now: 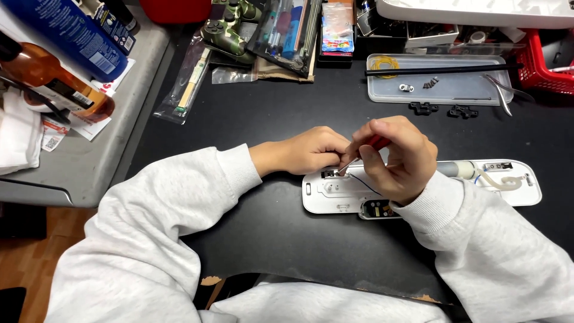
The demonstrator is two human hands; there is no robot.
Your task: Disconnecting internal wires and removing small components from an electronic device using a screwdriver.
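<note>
Leaning over the black counter [257, 119], the person has both forearms in pale grey sleeves angled inward so the hands meet over a long white plastic housing [335, 194] lying flat near the counter's middle, its length running toward the right edge. The right hand [394, 158] is arched above the housing, its fingers pinched around a red-handled screwdriver [365, 149] whose metal tip slants down and left into the housing's left end. The left hand [311, 152] lies knuckles-up just beside that tip, its fingers curled down against the housing's upper edge; whether they grip anything small underneath I cannot tell. A thin black wire [365, 184] runs across the housing beneath the right hand, and a pale curled tube [499, 181] sits at its right end.

Toward the far edge a clear shallow tray [466, 90] holds a yellow rubber band [384, 63] and a few screws [430, 82], with two small black clips [442, 109] just in front of it and tweezers [499, 93] at its right side. A camouflage game controller [227, 30] and bagged parts crowd the far left corner. Bare counter lies between tray and hands, and to the left of the housing.
</note>
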